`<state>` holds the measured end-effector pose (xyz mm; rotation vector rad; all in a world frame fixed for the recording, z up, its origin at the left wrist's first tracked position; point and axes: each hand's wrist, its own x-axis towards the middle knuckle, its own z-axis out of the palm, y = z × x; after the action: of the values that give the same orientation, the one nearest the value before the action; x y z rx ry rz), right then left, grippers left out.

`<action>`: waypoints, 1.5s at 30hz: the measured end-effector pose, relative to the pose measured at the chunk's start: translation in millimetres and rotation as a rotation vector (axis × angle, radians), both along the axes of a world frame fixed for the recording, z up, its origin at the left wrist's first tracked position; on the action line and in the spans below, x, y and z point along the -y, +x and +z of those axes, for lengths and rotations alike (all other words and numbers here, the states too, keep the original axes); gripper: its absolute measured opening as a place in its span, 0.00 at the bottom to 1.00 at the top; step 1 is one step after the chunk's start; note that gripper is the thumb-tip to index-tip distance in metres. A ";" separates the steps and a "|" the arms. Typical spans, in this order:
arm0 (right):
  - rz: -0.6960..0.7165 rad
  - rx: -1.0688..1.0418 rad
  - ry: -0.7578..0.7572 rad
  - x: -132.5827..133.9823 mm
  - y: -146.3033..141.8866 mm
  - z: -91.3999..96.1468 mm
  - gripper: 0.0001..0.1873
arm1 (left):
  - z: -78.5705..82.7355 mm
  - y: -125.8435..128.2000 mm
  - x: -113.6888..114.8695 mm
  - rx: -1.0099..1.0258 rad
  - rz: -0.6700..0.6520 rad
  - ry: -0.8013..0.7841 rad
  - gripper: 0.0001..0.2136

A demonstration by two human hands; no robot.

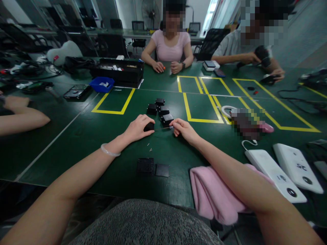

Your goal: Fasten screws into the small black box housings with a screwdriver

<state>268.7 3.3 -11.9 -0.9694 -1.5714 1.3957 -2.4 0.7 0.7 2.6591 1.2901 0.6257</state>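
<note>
My left hand (139, 128) is closed round a small black plastic box (149, 127), holding it on the green table. Pinched in my right hand (184, 130) is a slim screwdriver (167, 128), its thin shaft pointing left toward the box; whether the tip touches it I cannot tell. Just beyond both hands sit several similar black boxes (163, 110) in a loose cluster. Between my forearms lie a few tiny screws (150, 149). Closer to me are a black open casing (145, 166) and a flat black cover (162, 170), side by side.
A pink cloth (212, 190) lies under my right forearm, beside two white power banks (276, 177). Yellow tape (204, 120) marks rectangles. A blue tray (101, 84) and black bin (117, 76) stand back left. Two people sit opposite; another person's arm (22, 117) rests at left.
</note>
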 end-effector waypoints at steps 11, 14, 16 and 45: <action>-0.012 0.028 0.003 0.7 0.9 2.5 0.16 | 0.2 -0.2 0.4 0.005 0.004 -0.009 0.14; 0.010 0.013 -0.005 -0.1 0.3 1.2 0.17 | -0.7 -0.7 0.0 0.012 0.002 -0.003 0.14; 0.002 0.019 -0.005 0.0 0.4 1.3 0.15 | -1.0 -0.7 0.0 0.012 0.004 0.000 0.13; -0.003 0.015 -0.001 0.6 0.2 1.9 0.16 | 0.9 0.0 0.9 0.001 0.004 -0.003 0.13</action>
<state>268.9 2.7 -9.9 -0.9846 -1.5801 1.3902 -2.4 -0.2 1.6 2.6536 1.2958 0.6249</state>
